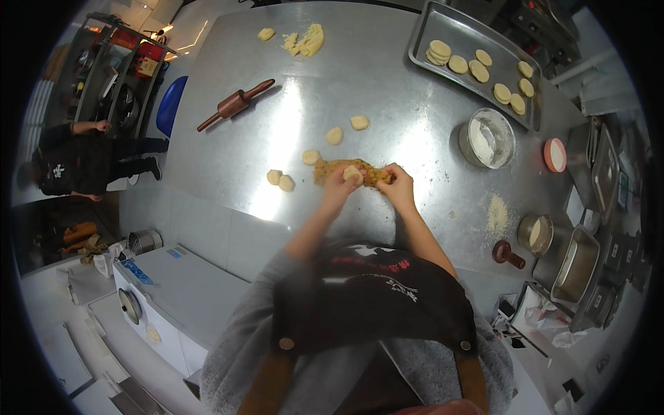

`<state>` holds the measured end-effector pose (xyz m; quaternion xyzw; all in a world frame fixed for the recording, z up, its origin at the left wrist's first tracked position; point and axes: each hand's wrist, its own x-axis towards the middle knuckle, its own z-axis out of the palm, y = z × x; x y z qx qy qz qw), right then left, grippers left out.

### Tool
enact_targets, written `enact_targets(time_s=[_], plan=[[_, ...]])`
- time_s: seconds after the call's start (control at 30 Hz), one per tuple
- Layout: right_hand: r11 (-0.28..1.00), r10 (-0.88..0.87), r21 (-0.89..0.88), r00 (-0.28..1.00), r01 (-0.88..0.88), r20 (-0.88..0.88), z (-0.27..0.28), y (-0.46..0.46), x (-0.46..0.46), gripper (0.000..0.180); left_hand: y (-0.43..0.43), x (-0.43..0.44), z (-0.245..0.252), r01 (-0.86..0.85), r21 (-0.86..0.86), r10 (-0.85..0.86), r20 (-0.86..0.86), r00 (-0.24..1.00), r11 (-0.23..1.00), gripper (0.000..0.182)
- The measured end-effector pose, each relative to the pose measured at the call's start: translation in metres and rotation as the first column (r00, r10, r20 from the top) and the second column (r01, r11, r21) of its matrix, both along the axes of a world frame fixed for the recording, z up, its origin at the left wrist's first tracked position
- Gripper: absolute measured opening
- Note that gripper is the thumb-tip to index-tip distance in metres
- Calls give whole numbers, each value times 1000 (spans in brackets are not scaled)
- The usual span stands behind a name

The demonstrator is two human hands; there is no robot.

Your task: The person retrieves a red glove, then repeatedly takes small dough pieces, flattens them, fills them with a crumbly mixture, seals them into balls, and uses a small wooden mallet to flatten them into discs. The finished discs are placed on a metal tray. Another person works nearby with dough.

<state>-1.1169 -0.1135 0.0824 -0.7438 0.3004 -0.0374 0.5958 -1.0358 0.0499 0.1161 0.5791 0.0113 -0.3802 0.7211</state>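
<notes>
In my left hand I hold a small pale dough piece above a mound of yellow-orange filling flecked with green. At the mound's right end my right hand pinches some of the filling between thumb and fingers. One dough ball touches or nearly touches the mound's left end. Farther up lie two more dough balls, one lower and one upper. To the left, two dough balls rest against each other on the steel table.
A wooden rolling pin lies at left, dough scraps beyond it. At right are a baking tray with flat dough rounds, a flour bowl, a pink bowl, crumbs and a wooden stamp. Another person stands at far left.
</notes>
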Motion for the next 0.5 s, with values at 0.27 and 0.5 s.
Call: enact_targets(time_s=[0.27,0.5], plan=[[775,-218,625,967,92,128,5,-24,-15,40,-3,-1,9,-6,-67,5,-10,1000,998,30],[927,196,-360,956,-107,218,27,-5,-13,42,-8,-2,24,-12,-114,10,-19,1000,993,28]])
